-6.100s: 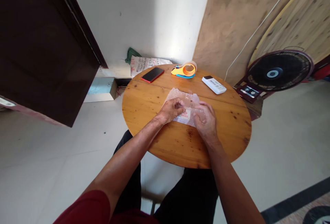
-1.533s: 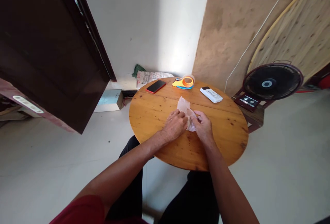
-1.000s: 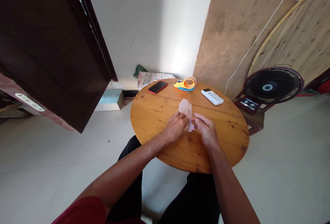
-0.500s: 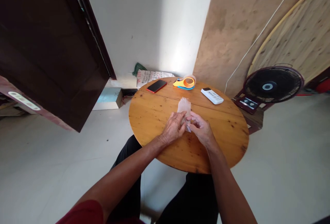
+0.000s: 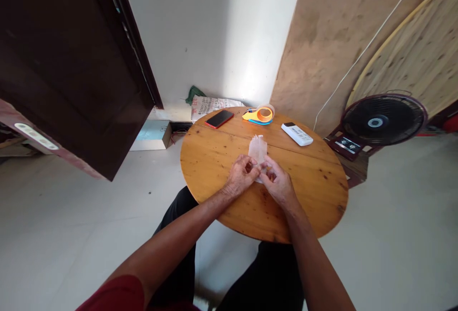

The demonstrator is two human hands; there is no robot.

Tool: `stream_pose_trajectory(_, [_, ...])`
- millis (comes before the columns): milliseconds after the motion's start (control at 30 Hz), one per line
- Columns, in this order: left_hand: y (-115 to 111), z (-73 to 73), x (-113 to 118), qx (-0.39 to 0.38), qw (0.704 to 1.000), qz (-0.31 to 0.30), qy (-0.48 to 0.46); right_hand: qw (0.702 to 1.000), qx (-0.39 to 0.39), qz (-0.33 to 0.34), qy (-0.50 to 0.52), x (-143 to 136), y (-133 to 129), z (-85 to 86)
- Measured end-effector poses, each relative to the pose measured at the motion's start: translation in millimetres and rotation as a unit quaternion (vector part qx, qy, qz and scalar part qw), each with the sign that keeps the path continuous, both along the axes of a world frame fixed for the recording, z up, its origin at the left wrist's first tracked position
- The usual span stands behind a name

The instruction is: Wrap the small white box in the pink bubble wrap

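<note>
Bubble wrap (image 5: 257, 147): it was spread out wide before, and now it is folded into a thin strip. It lies on the round table (image 5: 209, 158), between the left hand (image 5: 241, 176) and the right hand (image 5: 281, 184), with its far end poking out past them.
Left hand: thumb and finger bent almost in a ring, pinching the wrap.
Right hand: thumb and fingers close together, pinching the wrap's other side.
Hidden part: both hands cover the near end, so I cannot tell what is inside.
Tape holder (image 5: 253, 116): yellow, ahead of the hands, past the wrap, with a blue thing (image 5: 260, 122) against it.
Phone (image 5: 219, 119): red-edged, ahead and left of the hands.
White gadget (image 5: 297, 134): ahead and right of them.
Fan (image 5: 375, 122): well apart, far to their right, past the table.
</note>
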State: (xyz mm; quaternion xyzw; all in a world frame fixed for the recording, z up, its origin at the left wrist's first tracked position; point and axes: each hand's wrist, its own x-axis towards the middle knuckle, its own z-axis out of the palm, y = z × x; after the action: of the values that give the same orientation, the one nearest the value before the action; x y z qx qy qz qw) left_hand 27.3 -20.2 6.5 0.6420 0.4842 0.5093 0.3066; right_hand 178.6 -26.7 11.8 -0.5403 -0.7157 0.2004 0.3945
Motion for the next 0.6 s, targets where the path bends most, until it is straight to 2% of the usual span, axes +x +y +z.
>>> stream_pose_trajectory(200, [7,-6.3,0,0.020,0.999,-0.018,-0.035,0.991,-0.041,0.063,0.110,3,-4,2.0])
stream_pose_trajectory(367, [8,-11.8,1,0.050,0.997,-0.019,-0.048,0.984,-0.073,0.048,0.157,3,-5,8.4])
stream_pose_trajectory(467, [9,-14.2,1,0.054,0.997,-0.014,-0.049,0.983,-0.084,0.056,0.152,6,-7,15.1])
stream_pose_trajectory(600, [10,-15.6,1,0.049,0.998,-0.016,-0.045,0.988,-0.085,0.082,0.095,10,-9,18.7])
